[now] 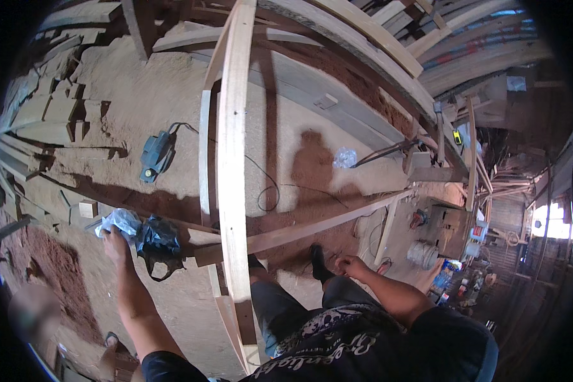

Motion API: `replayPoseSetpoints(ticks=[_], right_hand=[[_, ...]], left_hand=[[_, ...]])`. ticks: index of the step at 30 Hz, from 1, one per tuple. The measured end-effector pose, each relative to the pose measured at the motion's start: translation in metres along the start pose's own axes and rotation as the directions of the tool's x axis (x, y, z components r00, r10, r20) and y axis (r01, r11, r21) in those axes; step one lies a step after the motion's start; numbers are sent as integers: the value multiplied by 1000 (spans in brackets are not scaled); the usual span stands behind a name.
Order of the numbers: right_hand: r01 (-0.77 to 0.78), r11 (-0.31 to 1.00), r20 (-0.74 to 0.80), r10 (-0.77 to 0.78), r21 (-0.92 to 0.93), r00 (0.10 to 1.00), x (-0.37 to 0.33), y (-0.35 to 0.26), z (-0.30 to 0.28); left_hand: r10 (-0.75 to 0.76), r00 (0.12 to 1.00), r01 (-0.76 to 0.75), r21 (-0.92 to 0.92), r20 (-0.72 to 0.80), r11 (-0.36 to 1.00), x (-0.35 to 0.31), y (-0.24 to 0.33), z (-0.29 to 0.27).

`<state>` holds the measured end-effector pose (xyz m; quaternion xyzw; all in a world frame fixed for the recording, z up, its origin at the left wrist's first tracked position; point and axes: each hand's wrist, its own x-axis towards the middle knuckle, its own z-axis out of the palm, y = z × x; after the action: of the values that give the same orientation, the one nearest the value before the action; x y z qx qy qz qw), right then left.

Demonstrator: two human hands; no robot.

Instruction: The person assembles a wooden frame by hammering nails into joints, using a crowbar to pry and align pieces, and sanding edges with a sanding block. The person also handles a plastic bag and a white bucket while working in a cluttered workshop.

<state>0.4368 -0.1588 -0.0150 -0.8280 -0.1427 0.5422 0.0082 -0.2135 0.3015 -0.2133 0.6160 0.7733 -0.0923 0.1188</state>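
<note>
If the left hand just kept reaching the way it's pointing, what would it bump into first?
The left hand points up and away from the person, its fingers already at the clear plastic bag. That bag comes first; the black bag lies just beside it. Depth is hard to judge here.

Sawdust floor (146,95) w/ blue power planer (154,155), wood offcuts (51,111).

1. A single head-worn fisheye view looks steeply down from standing height over the person's torso and legs.
2. It faces a sawdust floor (140,102) and a curved timber frame (232,159) close in front.
3. Straight beams bend toward the dark circular rim.
4. No second view shares the scene.
</note>
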Motion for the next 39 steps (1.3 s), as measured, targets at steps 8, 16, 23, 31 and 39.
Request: replayPoseSetpoints(ticks=[8,16,23,31,39], right_hand=[[-99,916,43,89,388,995,2,28,9],[313,949,-199,-301,33,933,-22,-6,29],[941,326,-411,-848,91,333,-182,-98,-64],[916,398,-375,-843,45,385,-254,85,-168],[778,512,-655,-452,366,605,-285,333,-216]], left_hand=[[-148,977,114,-212,-154,971,-35,25,-30],[-278,895,-58,-707,-350,704,-105,-5,-130],[613,691,-704,-552,-384,447,-278,235,-370],[994,-93,-834,-541,-60,-110,-660,499,-335],[806,-586,-615,-694,85,-374,-869,644,-254]])
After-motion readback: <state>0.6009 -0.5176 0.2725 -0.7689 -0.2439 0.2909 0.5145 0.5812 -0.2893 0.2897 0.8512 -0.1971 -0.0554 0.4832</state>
